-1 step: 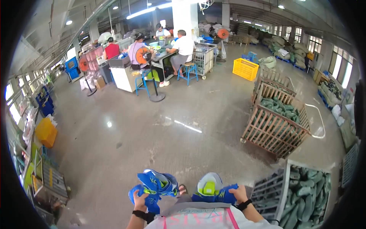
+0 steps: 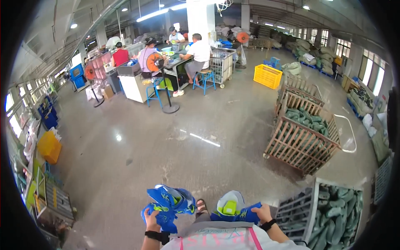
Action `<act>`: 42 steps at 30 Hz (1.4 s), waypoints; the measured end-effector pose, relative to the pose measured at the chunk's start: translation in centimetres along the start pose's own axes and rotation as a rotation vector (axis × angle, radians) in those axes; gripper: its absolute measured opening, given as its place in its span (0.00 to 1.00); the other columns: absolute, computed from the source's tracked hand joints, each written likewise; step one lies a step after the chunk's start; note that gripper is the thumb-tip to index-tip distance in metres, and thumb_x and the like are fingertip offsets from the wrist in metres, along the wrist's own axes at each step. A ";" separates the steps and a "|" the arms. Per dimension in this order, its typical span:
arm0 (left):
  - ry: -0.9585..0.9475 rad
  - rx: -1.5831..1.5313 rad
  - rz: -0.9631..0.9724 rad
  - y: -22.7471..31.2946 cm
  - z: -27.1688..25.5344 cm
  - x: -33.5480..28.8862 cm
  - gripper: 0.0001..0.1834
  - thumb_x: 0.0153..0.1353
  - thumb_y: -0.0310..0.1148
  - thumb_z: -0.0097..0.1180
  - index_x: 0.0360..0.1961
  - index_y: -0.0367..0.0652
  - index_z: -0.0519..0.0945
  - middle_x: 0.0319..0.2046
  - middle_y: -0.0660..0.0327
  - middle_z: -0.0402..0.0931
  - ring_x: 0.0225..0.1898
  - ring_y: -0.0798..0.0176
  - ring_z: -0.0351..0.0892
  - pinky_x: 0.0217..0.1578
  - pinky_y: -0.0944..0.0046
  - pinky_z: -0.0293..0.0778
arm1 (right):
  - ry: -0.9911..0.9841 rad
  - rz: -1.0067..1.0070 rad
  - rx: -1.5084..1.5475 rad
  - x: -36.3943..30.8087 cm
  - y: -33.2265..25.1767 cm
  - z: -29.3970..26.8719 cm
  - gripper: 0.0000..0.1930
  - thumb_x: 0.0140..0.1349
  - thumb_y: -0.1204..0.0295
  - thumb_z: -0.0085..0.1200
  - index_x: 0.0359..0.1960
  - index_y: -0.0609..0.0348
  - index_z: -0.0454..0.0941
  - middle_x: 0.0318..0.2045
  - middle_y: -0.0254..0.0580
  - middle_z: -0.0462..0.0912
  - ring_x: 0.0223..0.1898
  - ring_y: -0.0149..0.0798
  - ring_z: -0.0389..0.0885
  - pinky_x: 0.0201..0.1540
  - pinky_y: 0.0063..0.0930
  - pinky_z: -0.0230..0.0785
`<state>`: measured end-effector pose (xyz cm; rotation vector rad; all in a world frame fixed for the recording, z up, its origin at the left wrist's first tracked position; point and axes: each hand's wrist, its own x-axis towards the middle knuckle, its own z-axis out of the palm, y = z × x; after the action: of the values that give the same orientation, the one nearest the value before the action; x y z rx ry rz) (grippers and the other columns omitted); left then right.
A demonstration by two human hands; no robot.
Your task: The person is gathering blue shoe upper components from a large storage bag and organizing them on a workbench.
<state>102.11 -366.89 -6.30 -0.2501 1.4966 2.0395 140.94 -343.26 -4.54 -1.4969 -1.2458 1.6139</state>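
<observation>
At the bottom of the view my left hand [image 2: 152, 221] is closed on blue shoe uppers [image 2: 168, 203] with lime-green trim and grey lining. They hang bunched together, some pieces overlapping. To the right, my right hand [image 2: 263, 213] grips the edge of another blue shoe upper [image 2: 231, 208]; a lime-green patch shows inside its pale grey collar. Both hands are held low in front of my body, apart from each other. Parts of the uppers are hidden behind my fingers and my white shirt. Between them shows my sandalled foot [image 2: 201, 206].
Close by on the right stands a crate [image 2: 315, 208] of dark green foot-shaped pieces. Beyond it is a brown slatted cart [image 2: 302, 143] with similar pieces. Ahead are a yellow crate [image 2: 267, 76], a standing fan [image 2: 167, 87], and several people seated around a worktable [image 2: 183, 62].
My sandalled foot shows further forward between the uppers. The view has shifted slightly; both hands keep their hold.
</observation>
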 end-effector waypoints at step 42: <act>-0.791 0.917 0.526 2.7 121.9 71.1 0.10 0.56 0.31 0.49 0.35 0.39 0.79 0.23 0.66 0.74 0.27 0.76 0.67 0.27 0.75 0.63 | 0.266 0.013 0.173 113.8 -58.0 6.7 0.05 0.41 0.79 0.55 0.22 0.67 0.76 0.18 0.37 0.78 0.19 0.30 0.75 0.24 0.22 0.68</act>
<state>66.07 -230.89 4.62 1.2541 1.8260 1.2589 104.34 -220.88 1.92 -1.5523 -0.9283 1.4344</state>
